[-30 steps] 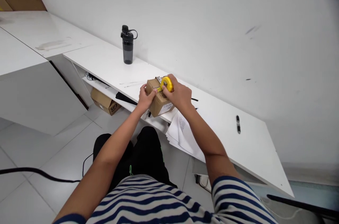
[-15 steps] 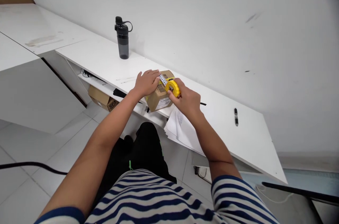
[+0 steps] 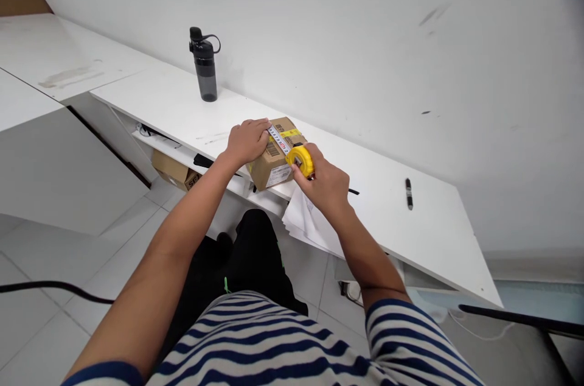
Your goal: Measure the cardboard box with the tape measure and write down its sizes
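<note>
A small brown cardboard box (image 3: 272,165) with printed labels sits at the near edge of the white desk (image 3: 191,109). My left hand (image 3: 245,141) rests on the box's top left, fingers pinning the end of a measuring tape blade (image 3: 278,137) to the far edge. The blade runs across the box top to a yellow tape measure (image 3: 302,159), which my right hand (image 3: 325,184) grips at the box's right side.
A dark water bottle (image 3: 205,67) stands at the back left. A black marker (image 3: 409,193) lies to the right, white papers (image 3: 306,218) overhang the desk edge. Another cardboard box (image 3: 172,168) sits under the desk, a black cable (image 3: 50,287) on the floor.
My left hand moved from the box's left side onto its top and holds the tape's end there. My right hand drew the yellow case rightward, stretching the blade across the box.
</note>
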Demonstrator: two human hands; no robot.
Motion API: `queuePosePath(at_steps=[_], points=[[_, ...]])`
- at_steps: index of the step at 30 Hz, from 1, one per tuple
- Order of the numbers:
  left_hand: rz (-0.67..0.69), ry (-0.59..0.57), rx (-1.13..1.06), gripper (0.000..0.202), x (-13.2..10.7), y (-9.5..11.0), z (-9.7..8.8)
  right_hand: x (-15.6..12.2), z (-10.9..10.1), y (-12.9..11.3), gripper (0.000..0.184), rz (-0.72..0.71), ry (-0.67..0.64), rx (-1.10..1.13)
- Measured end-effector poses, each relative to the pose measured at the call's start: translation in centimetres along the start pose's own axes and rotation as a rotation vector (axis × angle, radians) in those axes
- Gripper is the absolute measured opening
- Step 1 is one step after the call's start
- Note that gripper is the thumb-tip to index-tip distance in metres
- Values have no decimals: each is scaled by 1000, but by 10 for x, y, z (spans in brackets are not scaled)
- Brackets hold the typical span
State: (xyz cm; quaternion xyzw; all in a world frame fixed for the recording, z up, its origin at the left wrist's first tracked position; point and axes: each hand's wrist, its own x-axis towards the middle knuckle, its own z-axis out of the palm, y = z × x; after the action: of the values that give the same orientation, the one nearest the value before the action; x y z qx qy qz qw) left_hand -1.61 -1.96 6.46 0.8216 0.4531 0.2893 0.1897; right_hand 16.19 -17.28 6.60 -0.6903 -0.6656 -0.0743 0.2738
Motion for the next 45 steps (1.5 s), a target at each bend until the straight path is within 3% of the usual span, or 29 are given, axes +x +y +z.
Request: queuePosePath(at_steps=[11,19,25,28,30,33,37,41,43,45], points=[[12,-26,117,49,-3,3,0,18,3,-8,66,52,-2,40],[25,-53,74,55,-6,-3,3,87,33,-28,78,40,-127,61],[51,9,-2,72,-10,-36,6,122,29,-29,73,-57,-174,121],[47,59,1,73,-29,-60,-1,130,23,-12,70,-38,-86,296],[43,101,6,71,-47,-76,-5,131,28,0,72,-39,-47,551],[40,135,14,72,-70,-95,1,126,49,8,79,-50,-94,928],[-109,224,7,71,-77,-101,18,111,79,-3,77,-27,-157,1047],[-347,414,-222,66,-70,-85,20,107,81,-22,74,-138,-286,963],[-385,411,-499,63,-68,-72,15,111,74,-34,70,-272,-367,848],[-362,321,-754,64,-67,-60,12,116,66,-45,66,-397,-401,718]])
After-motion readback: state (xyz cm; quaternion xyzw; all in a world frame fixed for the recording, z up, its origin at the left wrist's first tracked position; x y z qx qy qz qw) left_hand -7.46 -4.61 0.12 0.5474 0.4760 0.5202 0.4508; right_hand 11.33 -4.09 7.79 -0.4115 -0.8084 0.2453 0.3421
